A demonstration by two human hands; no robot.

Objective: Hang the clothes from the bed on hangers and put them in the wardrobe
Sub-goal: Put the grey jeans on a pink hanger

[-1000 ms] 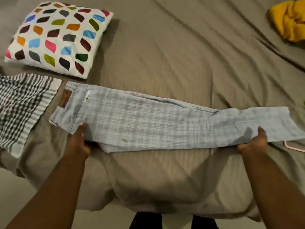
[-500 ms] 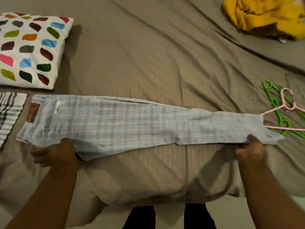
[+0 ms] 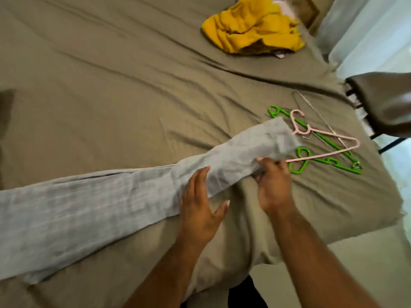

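Head view: pale checked trousers (image 3: 111, 203), folded lengthwise, lie flat on the brown bed sheet (image 3: 133, 85), their hem end touching the neck of the pink hanger (image 3: 295, 126). The right hand (image 3: 273, 181) pinches the bunched hem just short of the pink hanger. The left hand (image 3: 198, 201) is flat with straight fingers on the leg, further from the hanger, gripping nothing. Green hangers (image 3: 351, 170) lie under and just beyond the pink hanger. A crumpled yellow garment (image 3: 251, 30) sits well beyond it, unhung. The wardrobe is not in view. Judged step: getting the trousers onto a hanger, still early in the task. The next move likely calls for freeing one hand to take the pink hanger, then feeding the hem through over its lower bar without undoing the fold.
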